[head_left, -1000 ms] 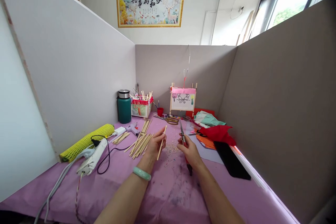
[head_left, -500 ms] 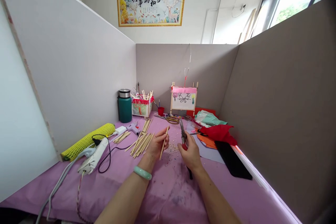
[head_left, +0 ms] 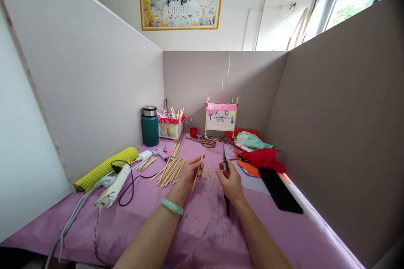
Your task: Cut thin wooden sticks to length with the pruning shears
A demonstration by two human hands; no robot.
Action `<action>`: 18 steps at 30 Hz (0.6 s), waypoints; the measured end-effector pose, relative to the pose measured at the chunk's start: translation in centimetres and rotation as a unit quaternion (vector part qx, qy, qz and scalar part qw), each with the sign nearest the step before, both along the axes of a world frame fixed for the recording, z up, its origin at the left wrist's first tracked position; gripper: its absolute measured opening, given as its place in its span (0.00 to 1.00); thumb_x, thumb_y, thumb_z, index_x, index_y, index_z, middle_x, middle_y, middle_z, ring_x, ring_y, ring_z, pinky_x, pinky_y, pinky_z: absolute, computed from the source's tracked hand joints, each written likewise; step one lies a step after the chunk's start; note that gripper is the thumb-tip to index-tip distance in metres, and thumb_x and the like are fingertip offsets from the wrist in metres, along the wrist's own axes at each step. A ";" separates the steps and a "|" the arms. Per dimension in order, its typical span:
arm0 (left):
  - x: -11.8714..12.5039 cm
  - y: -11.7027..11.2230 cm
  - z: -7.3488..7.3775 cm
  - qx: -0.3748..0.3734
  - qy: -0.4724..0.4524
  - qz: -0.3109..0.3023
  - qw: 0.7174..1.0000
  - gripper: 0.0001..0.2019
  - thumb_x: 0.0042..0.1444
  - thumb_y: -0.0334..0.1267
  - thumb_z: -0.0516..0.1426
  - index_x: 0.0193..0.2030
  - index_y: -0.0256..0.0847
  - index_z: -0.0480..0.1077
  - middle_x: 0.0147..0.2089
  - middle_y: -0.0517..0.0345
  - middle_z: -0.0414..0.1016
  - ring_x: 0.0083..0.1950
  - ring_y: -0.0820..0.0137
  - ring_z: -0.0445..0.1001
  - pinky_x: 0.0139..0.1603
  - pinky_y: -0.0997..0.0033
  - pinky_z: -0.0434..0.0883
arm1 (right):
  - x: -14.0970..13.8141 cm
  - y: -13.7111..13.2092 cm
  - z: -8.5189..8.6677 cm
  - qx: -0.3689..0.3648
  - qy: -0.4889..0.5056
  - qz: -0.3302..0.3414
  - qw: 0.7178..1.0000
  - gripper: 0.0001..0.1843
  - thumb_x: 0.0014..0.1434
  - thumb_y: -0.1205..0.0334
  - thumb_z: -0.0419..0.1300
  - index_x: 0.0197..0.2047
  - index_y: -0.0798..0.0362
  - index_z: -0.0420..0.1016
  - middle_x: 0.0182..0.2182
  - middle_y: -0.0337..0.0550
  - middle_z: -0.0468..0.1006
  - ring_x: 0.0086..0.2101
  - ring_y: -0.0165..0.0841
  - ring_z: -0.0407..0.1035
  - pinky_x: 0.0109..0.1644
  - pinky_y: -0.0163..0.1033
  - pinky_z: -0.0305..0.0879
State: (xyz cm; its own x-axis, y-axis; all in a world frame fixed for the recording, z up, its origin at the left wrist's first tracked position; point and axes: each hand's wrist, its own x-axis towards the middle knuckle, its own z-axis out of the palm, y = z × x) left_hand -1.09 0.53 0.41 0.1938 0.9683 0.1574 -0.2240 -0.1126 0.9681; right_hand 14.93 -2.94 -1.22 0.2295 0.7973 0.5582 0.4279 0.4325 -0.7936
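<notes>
My left hand (head_left: 189, 173) pinches a short thin wooden stick (head_left: 198, 171), which stands tilted between thumb and fingers. In my right hand (head_left: 232, 181) is a long hand tool (head_left: 224, 160) with a narrow grey metal head pointing away from me and a red and black handle; my fingers hide its middle, so its exact kind is unclear. The stick and the tool are apart. Small pale wood chips (head_left: 208, 175) lie on the purple cloth (head_left: 202, 227) between my hands. Left of my left hand lies a pile of wooden sticks (head_left: 172, 172).
A glue gun (head_left: 160, 152), power strip (head_left: 112, 187) and cables lie left, near a green bottle (head_left: 150, 128). Behind stand a decorated box of sticks (head_left: 170, 128) and a framed drawing (head_left: 220, 117); scissors (head_left: 206, 143) lie before them. Red fabric (head_left: 263, 159) and a black phone-like slab (head_left: 280, 190) lie right.
My right hand has shifted slightly right and turned the tool, whose head now looks narrower and more upright. My left hand keeps the stick in nearly the same place.
</notes>
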 end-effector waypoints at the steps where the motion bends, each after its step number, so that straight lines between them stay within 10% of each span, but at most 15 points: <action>1: 0.1 0.1 -0.1 0.003 0.033 0.020 0.999 0.26 0.50 0.44 0.58 0.55 0.33 0.71 0.27 0.63 0.65 0.19 0.79 0.56 0.20 0.75 0.55 | 0.1 0.1 -0.1 -0.010 0.001 -0.001 1.000 0.29 0.54 0.51 0.58 0.56 0.56 0.67 0.45 0.51 0.76 0.44 0.42 0.71 0.52 0.50 0.67; 7: -0.8 1.1 0.1 0.051 0.306 0.171 0.935 0.15 0.53 0.34 0.55 0.45 0.39 0.78 0.38 0.49 0.79 0.43 0.62 0.74 0.42 0.68 0.66 | 0.4 0.6 -0.6 0.013 0.001 -0.017 1.000 0.30 0.52 0.52 0.59 0.57 0.54 0.67 0.48 0.52 0.75 0.49 0.43 0.69 0.54 0.51 0.66; 18: -6.6 1.9 1.3 0.013 0.622 0.281 0.731 0.25 0.52 0.48 0.59 0.53 0.34 0.70 0.58 0.32 0.67 0.61 0.43 0.63 0.55 0.48 0.62 | 0.1 0.3 -0.3 0.011 -0.011 -0.029 0.999 0.29 0.52 0.54 0.58 0.57 0.55 0.67 0.46 0.51 0.76 0.48 0.42 0.70 0.53 0.49 0.66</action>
